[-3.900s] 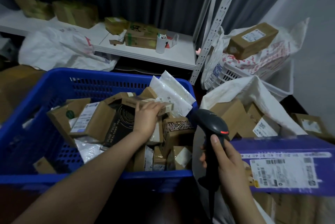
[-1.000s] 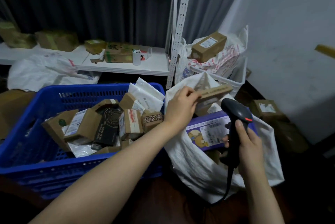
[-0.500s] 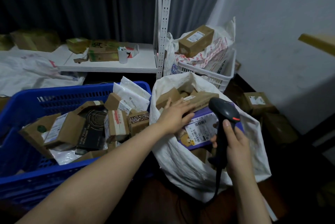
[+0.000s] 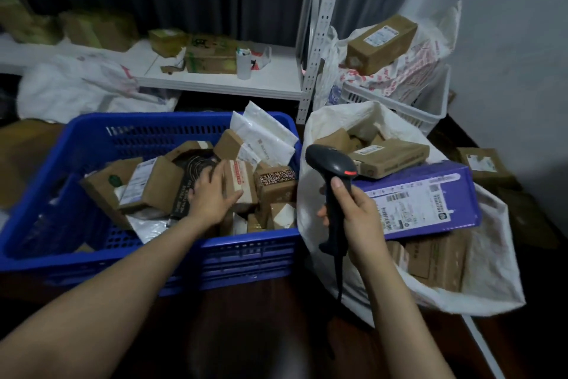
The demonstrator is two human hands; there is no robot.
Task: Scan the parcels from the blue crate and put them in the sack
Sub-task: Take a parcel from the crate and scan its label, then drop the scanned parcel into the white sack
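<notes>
Pick step: left hand (image 4: 212, 197) is reaching into the blue crate (image 4: 246, 251), fingers spread wide and touching a small red-taped parcel (image 4: 241, 182) just past its fingertips, not gripping yet. Right hand (image 4: 356, 219) is gripping the barcode scanner (image 4: 333, 169) upright, with the white sack (image 4: 491, 271) sitting just right of it. Next move, I'd say: closing on that parcel, lifting it clear and turning its label toward the scanner.

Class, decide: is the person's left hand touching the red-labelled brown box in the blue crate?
Touching. The head view shows the left hand with its thumb lying across the front of the red-labelled box, no gap; the right hand grips the scanner.
</notes>
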